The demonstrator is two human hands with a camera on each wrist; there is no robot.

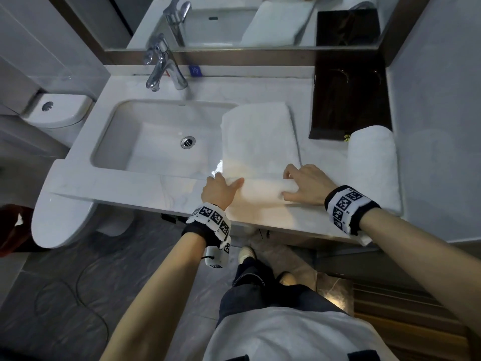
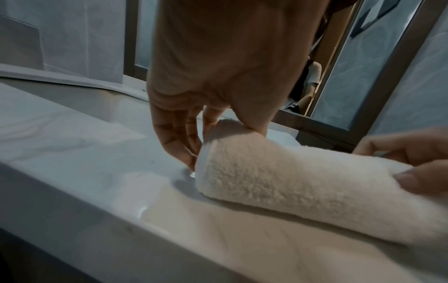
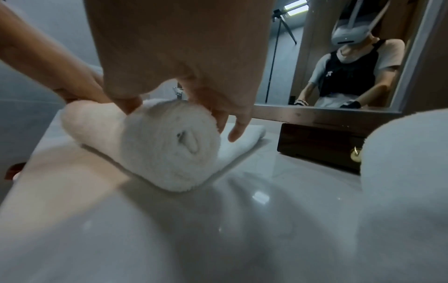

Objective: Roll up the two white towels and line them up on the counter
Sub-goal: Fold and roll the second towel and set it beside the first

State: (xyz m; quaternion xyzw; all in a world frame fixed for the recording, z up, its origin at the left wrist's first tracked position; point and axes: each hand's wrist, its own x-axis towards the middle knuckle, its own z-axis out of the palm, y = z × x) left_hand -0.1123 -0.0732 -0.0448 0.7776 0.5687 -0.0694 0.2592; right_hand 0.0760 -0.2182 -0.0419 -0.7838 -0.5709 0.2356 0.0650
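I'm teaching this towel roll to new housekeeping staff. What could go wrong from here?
The flat part of the towel overlaps the sink edge, so it may sag and roll crooked. The roll looks thicker at the right hand than at the left hand, so it may cone.

The right hand curled over the half-rolled white towel on the desk, its spiral end facing the camera. The left hand held the far end. A dark wooden box stood behind.
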